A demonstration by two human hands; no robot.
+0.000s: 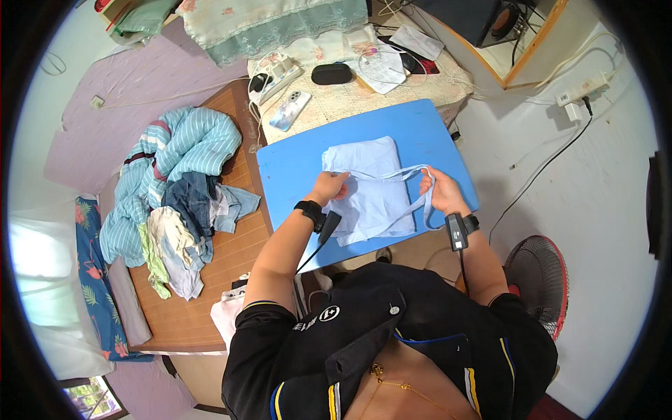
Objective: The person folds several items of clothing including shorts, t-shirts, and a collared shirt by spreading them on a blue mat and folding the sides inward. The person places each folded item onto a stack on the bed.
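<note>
On the blue tabletop [294,163] lies a light blue garment [370,202], folded into a rough rectangle. A long narrow strap [386,177] of matching fabric is stretched between my two hands across its upper part. My left hand [332,187] pinches the strap near the garment's left edge. At the right, my right hand [442,190] grips the strap slightly beyond the garment's edge; from there the fabric hangs in a loop and runs back down over the garment's lower edge.
Behind the blue top, a cloth-covered table [325,100] bears a smartphone [290,111], a black case [331,74], papers and a power strip. A striped quilt [194,139] and heaped clothes [184,226] lie on the mat at left. A fan [538,283] stands at right.
</note>
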